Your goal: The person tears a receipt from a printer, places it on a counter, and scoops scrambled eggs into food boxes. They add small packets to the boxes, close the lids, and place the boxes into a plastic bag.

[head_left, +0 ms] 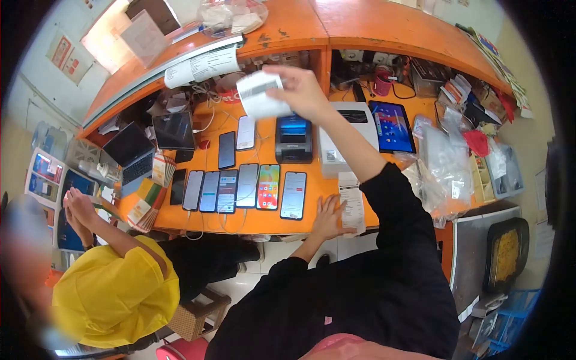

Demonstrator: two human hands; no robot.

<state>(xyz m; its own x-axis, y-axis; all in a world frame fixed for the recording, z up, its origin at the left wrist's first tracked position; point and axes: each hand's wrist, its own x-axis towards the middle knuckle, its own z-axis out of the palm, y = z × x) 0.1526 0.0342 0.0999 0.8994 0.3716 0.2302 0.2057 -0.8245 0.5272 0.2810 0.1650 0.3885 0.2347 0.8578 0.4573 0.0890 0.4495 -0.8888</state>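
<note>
Right hand (300, 91) raised on an outstretched arm over the black printer (294, 143), thumb and fingers pinching a white paper slip (258, 101); left hand (329, 217) palm down, fingers spread wide, nearer the body than the black printer and beside a long receipt (352, 207); print on the slip too blurred to read, exact contact between left thumb and receipt hard to tell; in front of the black printer, a narrow strip of orange desk (258, 223), then its front edge; phones (246, 185) to its left, white printer (351, 129) to its right.
</note>
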